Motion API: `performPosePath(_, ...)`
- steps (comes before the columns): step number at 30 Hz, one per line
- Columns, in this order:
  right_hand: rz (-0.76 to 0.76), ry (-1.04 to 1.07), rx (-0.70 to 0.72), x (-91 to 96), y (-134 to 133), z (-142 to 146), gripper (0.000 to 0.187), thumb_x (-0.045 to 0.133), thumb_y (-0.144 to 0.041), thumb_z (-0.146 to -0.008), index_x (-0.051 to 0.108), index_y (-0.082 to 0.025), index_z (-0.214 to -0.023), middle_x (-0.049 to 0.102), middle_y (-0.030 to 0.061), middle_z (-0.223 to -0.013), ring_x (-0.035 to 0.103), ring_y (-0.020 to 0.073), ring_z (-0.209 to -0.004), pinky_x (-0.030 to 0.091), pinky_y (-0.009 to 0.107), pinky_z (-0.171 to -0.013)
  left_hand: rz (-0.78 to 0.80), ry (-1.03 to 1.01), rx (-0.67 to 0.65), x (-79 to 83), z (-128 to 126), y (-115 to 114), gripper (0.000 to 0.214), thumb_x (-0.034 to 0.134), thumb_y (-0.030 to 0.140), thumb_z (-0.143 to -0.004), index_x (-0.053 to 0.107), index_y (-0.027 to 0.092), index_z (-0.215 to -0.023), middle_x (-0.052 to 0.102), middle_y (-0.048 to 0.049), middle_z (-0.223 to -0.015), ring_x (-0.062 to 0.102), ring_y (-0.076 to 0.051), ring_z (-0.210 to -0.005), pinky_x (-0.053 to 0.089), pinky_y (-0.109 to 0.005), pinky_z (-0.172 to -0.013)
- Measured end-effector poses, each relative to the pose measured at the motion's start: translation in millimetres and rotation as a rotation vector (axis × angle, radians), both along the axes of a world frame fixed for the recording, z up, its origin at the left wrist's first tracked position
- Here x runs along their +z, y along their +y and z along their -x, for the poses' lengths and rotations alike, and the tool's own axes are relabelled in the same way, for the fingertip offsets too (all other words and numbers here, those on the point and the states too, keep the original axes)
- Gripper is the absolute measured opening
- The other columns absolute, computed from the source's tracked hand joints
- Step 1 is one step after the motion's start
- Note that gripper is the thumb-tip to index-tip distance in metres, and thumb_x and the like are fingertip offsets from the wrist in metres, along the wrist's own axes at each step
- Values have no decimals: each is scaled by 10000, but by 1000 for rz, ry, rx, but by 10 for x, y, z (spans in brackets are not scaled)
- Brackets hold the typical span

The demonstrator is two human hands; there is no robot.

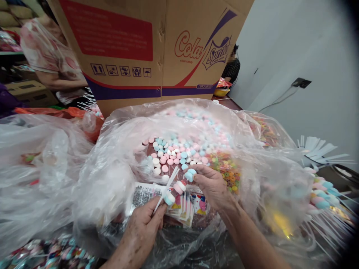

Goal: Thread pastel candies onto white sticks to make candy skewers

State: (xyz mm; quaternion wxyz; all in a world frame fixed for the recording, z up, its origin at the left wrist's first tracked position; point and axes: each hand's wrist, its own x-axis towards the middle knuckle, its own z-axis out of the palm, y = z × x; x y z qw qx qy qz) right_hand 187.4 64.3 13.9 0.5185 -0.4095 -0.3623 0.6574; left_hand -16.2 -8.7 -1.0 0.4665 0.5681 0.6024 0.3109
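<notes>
Left hand point(147, 224) has thumb and finger pinched on white sticks point(166, 189); right hand point(211, 186) grasps a blue candy point(190, 175) between thumb and fingertips. Neither is released. From my end, the relation to watch is the axis between the two grips: a candy row point(178, 187), blue-white low and pink-white above, slants up and to the right from the left fingertips to the blue candy. Sticks lie just left of that row and slant the same way, but steeper, tips pointing away from me. Right hand has the row's upper end, left is nearer the lower. I can't tell what runs through the candies; they hide it. Printed packets point(200, 204) lie below the row. Just past the right fingertips, loose candies point(170, 157) in pink, white and blue spread away, so right is the nearer hand to them. Ring-shaped candies point(230, 175) sit right of that pile, beyond the right knuckles. Clear plastic point(112, 160) wraps round the lot. Behind it stands a big cardboard box point(168, 22), with one person point(50, 56) off its left edge.
</notes>
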Motion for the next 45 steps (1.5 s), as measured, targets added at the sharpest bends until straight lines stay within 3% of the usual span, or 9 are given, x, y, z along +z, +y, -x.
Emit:
performPosePath(9, -90, -93, -1, -99, -45, 8, 291, 865, -325, -664, 805, -224, -931, 757, 10, -784, 663, 146, -677, 575, 287, -658, 7, -66, 37, -62, -30, -25, 344, 489, 447, -884, 533, 227, -623, 490, 49, -483, 468, -169, -511, 301, -264, -558)
performPosePath(16, -292, -440, 17, -139, -47, -51, 267, 770, -353, -770, 802, -283, -1026, 789, 10, -979, 720, 210, -882, 583, 354, -842, -17, -98, 37, -123, -24, -36, 349, 492, 450, -895, 574, 218, -647, 478, 50, -477, 456, -164, -495, 295, -263, -541)
performPosePath(20, -350, -540, 46, -120, -70, -59, 266, 744, -336, -778, 796, -301, -1037, 791, 3, -988, 741, 226, -884, 594, 373, -851, -25, -112, 67, -161, -45, -33, 344, 502, 454, -889, 631, 202, -694, 458, 52, -485, 431, -156, -493, 279, -258, -522)
performPosePath(25, -355, -514, 15, -160, -139, 6, 263, 727, -359, -804, 785, -317, -1056, 778, -7, -1047, 745, 237, -949, 593, 382, -898, -80, -136, 135, -128, -82, -28, 313, 544, 430, -879, 679, 193, -726, 453, 53, -493, 412, -150, -491, 278, -257, -517)
performPosePath(29, -420, -508, 9, -147, -177, 79, 273, 681, -313, -849, 764, -330, -1109, 757, -22, -1116, 731, 221, -1020, 564, 370, -967, -46, -152, 63, -137, -114, -35, 306, 559, 438, -882, 692, 189, -764, 464, 52, -494, 424, -156, -497, 293, -259, -525)
performPosePath(35, -540, -581, 1, -71, -200, 80, 296, 628, -280, -886, 749, -305, -1155, 748, -12, -1151, 723, 209, -1049, 565, 343, -966, -64, -187, 78, -120, -130, -8, 357, 564, 470, -886, 614, 201, -656, 426, 62, -497, 386, -148, -504, 270, -256, -519)
performPosePath(40, -571, -642, -60, -46, -293, -4, 326, 576, -297, -939, 715, -241, -1228, 752, 28, -1157, 727, 201, -1025, 588, 316, -910, -66, -213, 45, -51, -189, 30, 390, 582, 509, -868, 575, 209, -621, 483, 50, -471, 410, -144, -500, 294, -247, -528)
performPosePath(45, -685, -677, -140, -17, -395, -131, 345, 531, -267, -973, 672, -222, -1285, 727, 58, -1215, 706, 189, -1076, 570, 306, -951, 43, -306, 29, 12, -339, 0, 471, 589, 602, -832, 529, 216, -569, 443, 63, -441, 320, -102, -391, 200, -228, -411)
